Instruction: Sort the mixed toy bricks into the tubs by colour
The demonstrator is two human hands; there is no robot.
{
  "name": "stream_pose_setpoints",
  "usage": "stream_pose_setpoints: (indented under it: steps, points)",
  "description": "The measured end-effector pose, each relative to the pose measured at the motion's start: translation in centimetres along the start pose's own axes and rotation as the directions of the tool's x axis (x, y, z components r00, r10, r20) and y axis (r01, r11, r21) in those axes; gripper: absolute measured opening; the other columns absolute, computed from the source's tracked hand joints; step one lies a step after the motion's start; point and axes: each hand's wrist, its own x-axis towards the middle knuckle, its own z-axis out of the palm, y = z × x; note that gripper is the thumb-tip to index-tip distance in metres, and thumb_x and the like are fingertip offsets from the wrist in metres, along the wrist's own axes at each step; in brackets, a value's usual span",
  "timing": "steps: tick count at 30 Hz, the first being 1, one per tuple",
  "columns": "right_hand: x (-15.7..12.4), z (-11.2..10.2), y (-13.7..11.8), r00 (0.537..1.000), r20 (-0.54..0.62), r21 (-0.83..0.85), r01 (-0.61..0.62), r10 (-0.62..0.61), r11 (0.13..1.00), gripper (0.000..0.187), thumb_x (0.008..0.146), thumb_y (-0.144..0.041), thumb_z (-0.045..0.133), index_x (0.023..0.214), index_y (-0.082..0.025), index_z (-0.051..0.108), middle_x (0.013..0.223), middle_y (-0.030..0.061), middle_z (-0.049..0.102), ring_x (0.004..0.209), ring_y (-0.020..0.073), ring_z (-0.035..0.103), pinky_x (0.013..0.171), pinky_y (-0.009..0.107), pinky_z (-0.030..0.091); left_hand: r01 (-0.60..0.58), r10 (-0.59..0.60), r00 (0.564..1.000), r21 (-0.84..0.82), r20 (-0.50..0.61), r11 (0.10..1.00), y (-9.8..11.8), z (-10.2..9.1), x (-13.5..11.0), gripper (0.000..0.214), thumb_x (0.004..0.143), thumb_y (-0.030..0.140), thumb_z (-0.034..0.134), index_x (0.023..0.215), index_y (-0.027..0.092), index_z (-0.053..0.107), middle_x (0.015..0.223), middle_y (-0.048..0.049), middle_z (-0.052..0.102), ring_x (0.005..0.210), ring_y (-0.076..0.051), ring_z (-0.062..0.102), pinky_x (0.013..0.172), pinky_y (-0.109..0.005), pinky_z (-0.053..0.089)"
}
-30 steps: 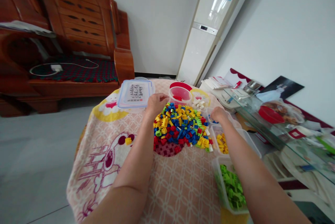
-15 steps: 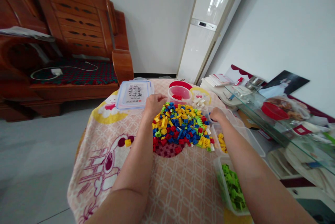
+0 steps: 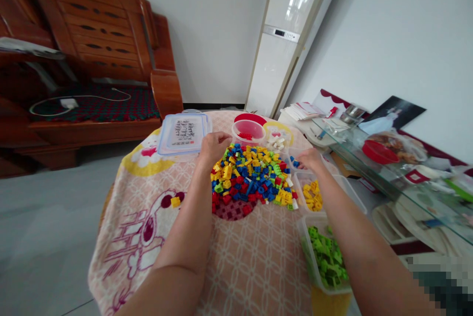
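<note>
Left hand [image 3: 213, 146] and right hand [image 3: 311, 159] flank the brick pile [image 3: 253, 180].

Home living room: wooden sofa [image 3: 92, 54], air conditioner [image 3: 286, 35].

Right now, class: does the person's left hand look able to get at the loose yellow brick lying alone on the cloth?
Probably yes. The left hand rests at the far edge of the brick pile, and the loose yellow brick lies on open cloth beside that forearm, with nothing between them.
</note>
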Motion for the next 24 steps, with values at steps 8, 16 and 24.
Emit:
stream_pose_setpoints:
  steps: [8,16,24]
  points:
    - [-2.3,-1.2,-0.3,0.993,-0.102,0.032,0.055,-0.051,0.998,0.035,0.090,-0.018,0.053,0.112,-0.011,0.079,0.087,0.0113,0.081,0.075,0.0201,0.076,0.064,0.021,0.055,-0.021,0.020,1.000,-0.009,-0.017,1.000,-0.5,0.4,0.3,0.030,0.079,0.032,0.060,0.093,0.018,0.083,0.087,-0.0049,0.080,0.081,-0.021,0.070,0.077,-0.026,0.051]
    - [-4.7,-2.8,0.5,0.940,-0.219,-0.153,0.231,-0.261,0.961,0.031,0.092,-0.020,0.054,0.103,-0.013,0.082,0.093,0.0095,0.081,0.083,0.0189,0.076,0.075,0.022,0.053,-0.023,0.022,1.000,-0.019,-0.015,1.000,-0.4,0.4,0.2,0.032,0.079,0.034,0.060,0.096,0.018,0.083,0.086,-0.0053,0.080,0.080,-0.021,0.071,0.078,-0.027,0.052]
    - [-10.7,-5.2,2.3,0.975,-0.192,-0.558,-0.016,-0.110,0.830,0.029,0.090,-0.017,0.054,0.093,-0.015,0.082,0.101,0.0177,0.078,0.099,0.0288,0.073,0.077,0.030,0.049,-0.025,0.025,1.000,-0.031,-0.015,0.999,-0.4,0.4,0.3,0.033,0.079,0.033,0.059,0.096,0.017,0.083,0.088,-0.0060,0.080,0.082,-0.022,0.071,0.078,-0.027,0.052]
